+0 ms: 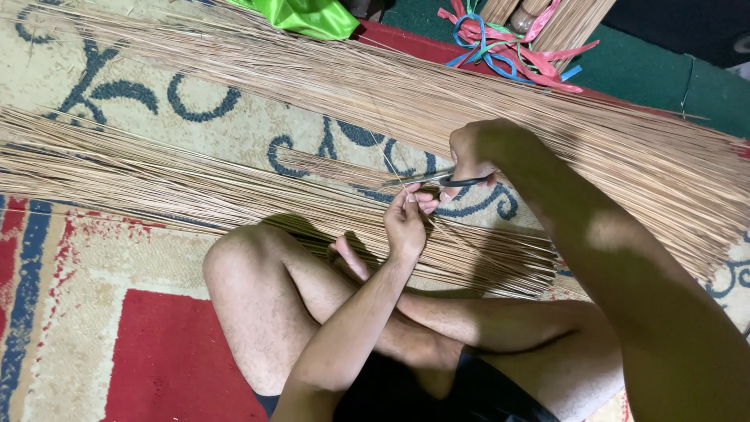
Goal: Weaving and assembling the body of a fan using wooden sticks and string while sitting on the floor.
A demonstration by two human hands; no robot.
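Pinching thin stick (388, 166) between left fingers (412, 195), beside scissors (437, 180).

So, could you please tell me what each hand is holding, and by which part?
The right hand holds scissors by the dark handles. The left hand pinches a thin stick near its lower end.

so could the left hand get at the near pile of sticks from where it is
Probably yes. The left hand hovers right over the near pile of sticks, pinching one thin stick, with nothing between them; the right hand with the scissors sits off to the side.
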